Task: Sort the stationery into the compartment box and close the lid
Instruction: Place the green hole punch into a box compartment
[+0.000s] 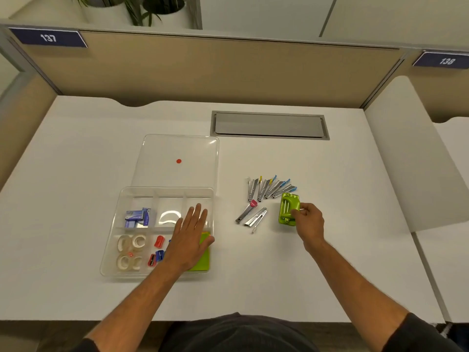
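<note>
A white desk (76,288) carries a clear plastic compartment box (111,250), open, with its clear flat lid (177,148) lying just behind it; a small red round sticker (179,161) sits near the lid's middle. The person's left hand (190,240) lies flat with fingers spread over the box's right side, gripping nothing, and partly covers a lime-green flat item (203,257) in the near right compartment. Blue staple boxes (137,217) fill the far left compartment; their print is too small to read. Clear tape rolls (129,250) occupy the near left compartment, and red and blue pencil sharpeners (157,252) the near middle one.

To the right of the box, on the bare desk, the right hand (309,219) has its fingers closed on the near right edge of a lime-green hole punch (288,209) — whether the punch is lifted cannot be told. Just beyond and left of it lie metal staple removers with yellow, blue and pink tips (269,188), fanned in a row, with two more nearer.

Behind the desk, two dark blue partition signs read "137" (48,38) and "138" (445,61) — white numerals on each.
</note>
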A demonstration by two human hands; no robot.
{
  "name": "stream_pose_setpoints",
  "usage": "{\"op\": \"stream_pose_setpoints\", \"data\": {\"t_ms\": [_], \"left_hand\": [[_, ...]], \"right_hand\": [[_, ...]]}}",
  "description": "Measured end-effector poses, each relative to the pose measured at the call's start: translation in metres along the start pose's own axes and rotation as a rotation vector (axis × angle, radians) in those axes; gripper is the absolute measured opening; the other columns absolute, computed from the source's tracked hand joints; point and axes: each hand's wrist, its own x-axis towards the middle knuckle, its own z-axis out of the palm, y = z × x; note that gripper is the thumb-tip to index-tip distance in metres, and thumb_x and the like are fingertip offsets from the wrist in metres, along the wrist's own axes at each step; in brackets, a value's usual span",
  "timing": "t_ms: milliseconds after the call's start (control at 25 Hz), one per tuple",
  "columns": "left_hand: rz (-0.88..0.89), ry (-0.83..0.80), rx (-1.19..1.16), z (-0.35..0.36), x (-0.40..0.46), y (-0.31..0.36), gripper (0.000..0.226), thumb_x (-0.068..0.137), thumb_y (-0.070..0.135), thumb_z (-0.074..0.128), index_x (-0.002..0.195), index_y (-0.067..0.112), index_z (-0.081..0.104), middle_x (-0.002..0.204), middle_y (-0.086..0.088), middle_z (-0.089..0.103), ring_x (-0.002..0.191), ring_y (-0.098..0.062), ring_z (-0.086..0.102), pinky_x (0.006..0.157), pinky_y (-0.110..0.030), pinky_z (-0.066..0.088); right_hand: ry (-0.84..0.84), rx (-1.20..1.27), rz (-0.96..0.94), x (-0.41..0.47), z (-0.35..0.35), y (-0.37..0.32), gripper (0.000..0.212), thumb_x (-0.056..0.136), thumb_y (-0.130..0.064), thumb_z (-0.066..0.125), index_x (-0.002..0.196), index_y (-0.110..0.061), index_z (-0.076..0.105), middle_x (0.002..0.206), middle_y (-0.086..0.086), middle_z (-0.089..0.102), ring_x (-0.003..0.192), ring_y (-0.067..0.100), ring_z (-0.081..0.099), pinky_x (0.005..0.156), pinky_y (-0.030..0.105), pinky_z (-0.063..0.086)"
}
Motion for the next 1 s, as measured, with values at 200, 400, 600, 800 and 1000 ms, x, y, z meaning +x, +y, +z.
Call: {"op": "stream_pose_setpoints", "data": {"t_ms": [200, 400, 600, 800, 1000], "left_hand": [[-0.002, 0.042, -0.069, -0.024, -0.019, -0.052, 0.078, 0.094, 0.065, 0.025, 0.157, 0.027, -0.002, 0.162, 0.006, -0.018, 0.148, -0.011, -0.021, 0.12, -0.037, -0.008], [-0.039, 0.056, -0.048, -0.035, -0.04, -0.116, 0.076, 0.096, 0.064, 0.025, 0.157, 0.024, 0.004, 0.162, 0.004, -0.014, 0.151, -0.016, -0.012, 0.12, -0.039, -0.004], [-0.099, 0.027, 0.052, -0.035, -0.049, -0.156, 0.088, 0.083, 0.076, -0.005, 0.154, 0.024, -0.016, 0.159, 0.002, -0.027, 0.147, -0.016, -0.026, 0.118, -0.041, -0.013], [-0.117, 0.002, 0.052, -0.03, -0.05, -0.179, 0.091, 0.08, 0.078, -0.007, 0.152, 0.023, -0.019, 0.159, 0.0, -0.028, 0.145, -0.018, -0.029, 0.116, -0.041, -0.015], [-0.087, 0.024, 0.099, -0.023, -0.052, -0.186, 0.089, 0.084, 0.076, -0.01, 0.153, 0.022, -0.016, 0.161, -0.001, -0.024, 0.146, -0.02, -0.027, 0.118, -0.038, -0.014]], "right_hand": [[-0.083, 0.1, -0.077, -0.045, 0.051, -0.034, 0.017, 0.081, -0.014, 0.07, 0.095, -0.021, 0.065, 0.086, 0.005, 0.069, 0.082, 0.019, 0.068, 0.065, 0.028, 0.05], [-0.164, 0.153, -0.076, -0.088, 0.118, -0.047, 0.017, 0.08, -0.012, 0.072, 0.093, -0.02, 0.066, 0.086, 0.01, 0.072, 0.085, 0.026, 0.071, 0.077, 0.045, 0.059], [-0.174, 0.079, -0.12, -0.118, 0.166, -0.057, 0.013, 0.082, -0.015, 0.074, 0.086, -0.024, 0.067, 0.078, 0.002, 0.073, 0.079, 0.019, 0.072, 0.076, 0.039, 0.057], [-0.156, -0.131, -0.128, -0.129, 0.19, -0.069, 0.018, 0.079, -0.023, 0.075, 0.096, -0.019, 0.071, 0.081, -0.001, 0.072, 0.08, 0.019, 0.067, 0.065, 0.027, 0.047], [-0.127, -0.317, -0.153, -0.127, 0.204, -0.076, 0.025, 0.078, -0.025, 0.074, 0.103, -0.019, 0.074, 0.091, 0.003, 0.074, 0.087, 0.023, 0.065, 0.079, 0.032, 0.05]]}}
